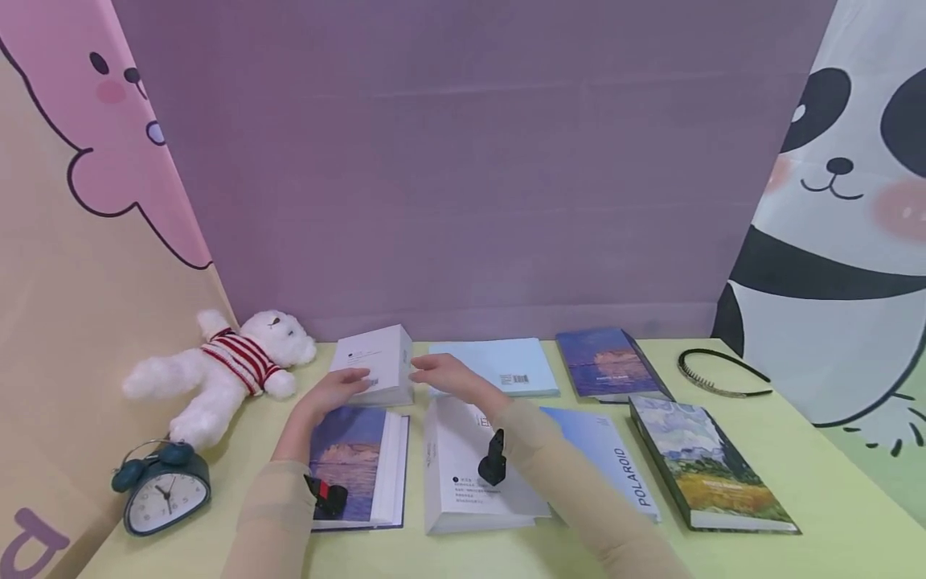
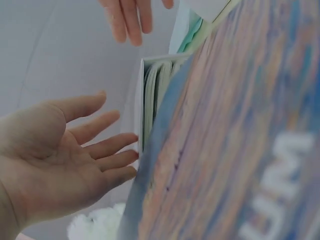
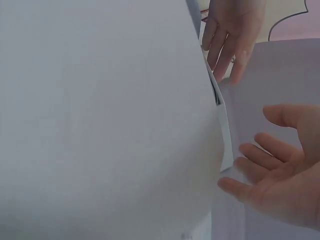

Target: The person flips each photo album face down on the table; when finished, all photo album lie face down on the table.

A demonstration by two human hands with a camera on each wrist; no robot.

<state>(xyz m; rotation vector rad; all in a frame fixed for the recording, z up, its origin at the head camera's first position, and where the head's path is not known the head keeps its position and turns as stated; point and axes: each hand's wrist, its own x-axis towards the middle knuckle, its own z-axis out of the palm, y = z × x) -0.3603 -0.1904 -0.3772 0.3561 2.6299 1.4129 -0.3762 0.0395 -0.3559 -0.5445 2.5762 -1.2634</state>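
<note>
Presently | left hand (image 1: pixel 338 392), right hand (image 1: pixel 450 376) | fingers extended, flanking white book (image 1: pixel 378 352)

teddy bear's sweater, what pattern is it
The sweater has red and white stripes, clearest from the head.

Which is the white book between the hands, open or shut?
Shut: in the head view the white book has no spread pages, and the left wrist view shows its page edges close together.
</note>
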